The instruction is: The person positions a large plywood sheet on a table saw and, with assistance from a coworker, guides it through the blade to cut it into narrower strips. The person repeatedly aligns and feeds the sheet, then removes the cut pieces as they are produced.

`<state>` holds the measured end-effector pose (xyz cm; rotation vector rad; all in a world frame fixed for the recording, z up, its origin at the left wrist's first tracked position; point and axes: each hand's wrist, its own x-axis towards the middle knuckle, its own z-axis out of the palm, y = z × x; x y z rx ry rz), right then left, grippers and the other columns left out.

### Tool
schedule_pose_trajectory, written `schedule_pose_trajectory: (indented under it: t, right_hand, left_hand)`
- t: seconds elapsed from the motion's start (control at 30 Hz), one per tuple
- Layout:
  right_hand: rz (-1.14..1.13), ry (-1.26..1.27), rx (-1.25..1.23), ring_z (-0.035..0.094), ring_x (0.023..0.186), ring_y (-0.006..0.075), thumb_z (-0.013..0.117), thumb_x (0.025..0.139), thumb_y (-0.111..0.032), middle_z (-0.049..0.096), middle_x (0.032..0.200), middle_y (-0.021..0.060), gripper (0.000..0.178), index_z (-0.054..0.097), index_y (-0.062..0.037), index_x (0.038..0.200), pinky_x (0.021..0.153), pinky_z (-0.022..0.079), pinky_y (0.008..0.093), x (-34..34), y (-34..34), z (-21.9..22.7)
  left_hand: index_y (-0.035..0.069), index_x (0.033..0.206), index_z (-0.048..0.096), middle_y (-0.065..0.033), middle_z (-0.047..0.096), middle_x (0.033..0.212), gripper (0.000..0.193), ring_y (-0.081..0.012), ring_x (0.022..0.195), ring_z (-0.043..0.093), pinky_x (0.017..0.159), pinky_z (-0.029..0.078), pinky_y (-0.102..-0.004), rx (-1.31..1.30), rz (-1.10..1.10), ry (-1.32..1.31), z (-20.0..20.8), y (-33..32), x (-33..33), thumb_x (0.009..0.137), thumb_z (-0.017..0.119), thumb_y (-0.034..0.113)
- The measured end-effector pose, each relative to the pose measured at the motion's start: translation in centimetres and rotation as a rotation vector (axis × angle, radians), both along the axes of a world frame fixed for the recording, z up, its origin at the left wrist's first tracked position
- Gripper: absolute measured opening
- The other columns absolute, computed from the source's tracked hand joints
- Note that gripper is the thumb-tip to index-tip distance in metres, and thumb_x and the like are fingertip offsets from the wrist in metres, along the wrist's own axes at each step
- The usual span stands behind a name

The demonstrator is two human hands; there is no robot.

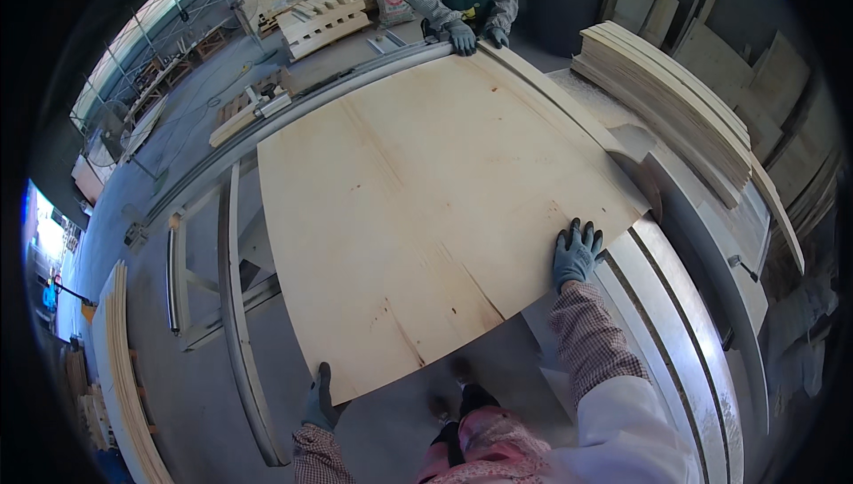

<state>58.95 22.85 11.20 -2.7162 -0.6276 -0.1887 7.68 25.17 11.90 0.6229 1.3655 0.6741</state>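
A large pale plywood sheet (426, 209) with brown streaks and small knots lies across the metal machine bed. At its near left corner my gloved left hand (322, 401) grips the edge, thumb on top and the other fingers hidden below. My gloved right hand (577, 255) rests flat on the sheet near its right front edge, fingers spread. On the far side a person in a yellow-strapped apron has one gloved hand (461, 37) at the sheet's far edge and the other (498, 36) beside it, by a long narrow wood strip (551, 89).
Metal rails (662, 306) run along the right, beside a grey guard-like panel (706, 226). Stacked boards (666, 111) stand at the far right. An open metal frame (233, 306) is on the left, with more long boards (124, 368) beyond. A wooden pallet (324, 22) lies farther back.
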Motion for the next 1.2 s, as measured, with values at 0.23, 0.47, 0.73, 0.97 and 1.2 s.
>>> schedule_pose_trajectory:
  t: [0.23, 0.47, 0.73, 0.97, 1.2]
  right_hand:
    - [0.034, 0.019, -0.098, 0.015, 0.136, 0.0304, 0.034, 0.093, -0.039, 0.024, 0.147, 0.0075, 0.050, 0.032, -0.0206, 0.139, 0.107, 0.008, 0.0547, -1.1, -0.5, -0.5]
    - [0.063, 0.014, -0.232, 0.014, 0.137, 0.0286, 0.032, 0.094, -0.039, 0.020, 0.148, 0.0049, 0.051, 0.024, -0.0243, 0.142, 0.107, 0.011, 0.0538, -6.4, -5.4, -3.3]
    - [0.139, -0.053, -0.262, 0.018, 0.136, 0.0290, 0.033, 0.094, -0.036, 0.021, 0.148, 0.0037, 0.049, 0.026, -0.0235, 0.141, 0.105, 0.017, 0.0528, -9.1, -11.6, -6.4]
    - [0.170, -0.095, -0.240, 0.017, 0.136, 0.0260, 0.033, 0.094, -0.037, 0.021, 0.148, 0.0018, 0.049, 0.026, -0.0244, 0.141, 0.104, 0.017, 0.0533, -9.4, -11.5, -7.1]
    - [0.159, -0.062, -0.169, 0.016, 0.137, 0.0251, 0.035, 0.093, -0.035, 0.023, 0.148, 0.0017, 0.049, 0.030, -0.0235, 0.140, 0.106, 0.013, 0.0548, -8.9, -11.5, -7.3]
  left_hand:
    - [0.010, 0.128, 0.039, -0.0120, 0.046, 0.120, 0.069, -0.0252, 0.108, 0.051, 0.084, 0.052, -0.0386, -0.062, -0.012, 0.097, -0.6, -0.2, -1.5, 0.080, 0.058, 0.055]
    - [0.011, 0.130, 0.038, -0.0099, 0.045, 0.124, 0.070, -0.0247, 0.110, 0.050, 0.085, 0.050, -0.0396, -0.144, 0.090, 0.092, -3.5, -7.4, -6.9, 0.079, 0.060, 0.054]
    - [0.010, 0.128, 0.040, -0.0079, 0.049, 0.120, 0.066, -0.0218, 0.106, 0.053, 0.081, 0.051, -0.0391, -0.175, 0.126, 0.061, -7.6, -14.3, -10.2, 0.081, 0.058, 0.053]
    - [0.009, 0.127, 0.042, -0.0087, 0.050, 0.119, 0.068, -0.0221, 0.105, 0.054, 0.081, 0.052, -0.0394, -0.147, 0.129, 0.052, -9.5, -16.1, -9.6, 0.080, 0.058, 0.056]
    - [0.010, 0.125, 0.043, -0.0091, 0.052, 0.114, 0.069, -0.0229, 0.100, 0.056, 0.075, 0.053, -0.0410, -0.117, 0.182, -0.013, -10.6, -16.1, -9.4, 0.077, 0.063, 0.054]
